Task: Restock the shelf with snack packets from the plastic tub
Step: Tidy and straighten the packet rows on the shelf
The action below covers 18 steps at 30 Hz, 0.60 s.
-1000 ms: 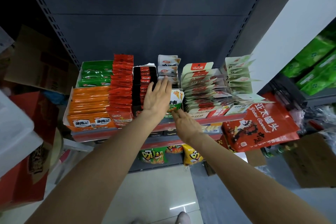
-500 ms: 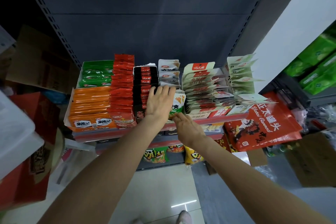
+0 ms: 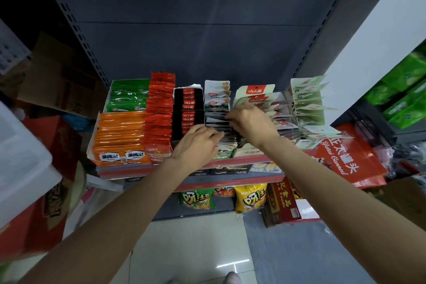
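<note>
The grey metal shelf with a red front strip [image 3: 230, 163] is largely stocked. Along its front edge, left to right, stand a carton of flat orange packets [image 3: 119, 136], with a carton of green packets [image 3: 129, 97] behind it toward the back edge, then a file of red foil packets [image 3: 160, 113], a file of black packets with red labels [image 3: 187, 108], a file of white-and-green snack packets [image 3: 216, 99], pale packets with red headers [image 3: 260, 94], and loose pale-green packets [image 3: 309, 104] at the right end.

The left hand [image 3: 196, 145] rests at the front of the white-and-green file, fingers curled onto the packet tops; whether it pinches one cannot be told. The right hand [image 3: 250, 122] sits mid-file, fingers bent down among the packets and apparently pinching their top edges.

The translucent white plastic tub [image 3: 20, 159] shows only in part at the left edge of view, well apart from the shelf; its contents are not visible.

Judgement: the work in hand is tidying or seating packets in this file. How much stock remains cannot be assessed.

Against the earlier frames: the left hand then lay flat with straight fingers further back, over the black and white files; the right hand was low at the front strip and now sits deeper in the file.
</note>
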Motion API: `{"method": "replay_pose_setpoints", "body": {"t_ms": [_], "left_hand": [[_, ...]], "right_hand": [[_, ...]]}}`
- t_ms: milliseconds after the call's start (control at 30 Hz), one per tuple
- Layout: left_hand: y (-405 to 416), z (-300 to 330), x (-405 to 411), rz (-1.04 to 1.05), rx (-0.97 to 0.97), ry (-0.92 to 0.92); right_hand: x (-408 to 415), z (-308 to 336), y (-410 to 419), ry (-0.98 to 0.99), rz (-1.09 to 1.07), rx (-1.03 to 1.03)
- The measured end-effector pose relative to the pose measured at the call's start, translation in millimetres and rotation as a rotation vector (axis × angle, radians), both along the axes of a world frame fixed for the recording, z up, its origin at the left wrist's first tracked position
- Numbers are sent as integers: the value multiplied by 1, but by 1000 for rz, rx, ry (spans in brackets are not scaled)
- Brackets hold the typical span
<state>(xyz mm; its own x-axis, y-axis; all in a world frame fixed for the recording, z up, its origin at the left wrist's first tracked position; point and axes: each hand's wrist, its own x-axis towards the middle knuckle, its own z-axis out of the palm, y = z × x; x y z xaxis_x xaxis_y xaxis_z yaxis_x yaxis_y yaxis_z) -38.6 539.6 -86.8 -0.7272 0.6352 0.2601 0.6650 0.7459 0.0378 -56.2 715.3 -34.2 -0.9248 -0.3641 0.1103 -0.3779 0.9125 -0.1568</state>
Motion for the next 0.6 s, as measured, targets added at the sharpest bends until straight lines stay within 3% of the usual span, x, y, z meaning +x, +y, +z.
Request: {"method": "replay_pose_setpoints", "body": {"t_ms": [100, 200, 400, 600], "left_hand": [[-3, 2, -5, -39, -56, -133], [-4, 1, -10, -35, -97, -137], [-8, 0, -16, -42, -16, -190], [-10, 3, -16, -66, 71, -282]], "right_hand": [[-11, 1, -11, -53, 139, 262], [-18, 4, -15, -68, 158, 378], [-28, -4, -6, -253, 135, 244], [-26, -16, -8, -61, 130, 324]]}}
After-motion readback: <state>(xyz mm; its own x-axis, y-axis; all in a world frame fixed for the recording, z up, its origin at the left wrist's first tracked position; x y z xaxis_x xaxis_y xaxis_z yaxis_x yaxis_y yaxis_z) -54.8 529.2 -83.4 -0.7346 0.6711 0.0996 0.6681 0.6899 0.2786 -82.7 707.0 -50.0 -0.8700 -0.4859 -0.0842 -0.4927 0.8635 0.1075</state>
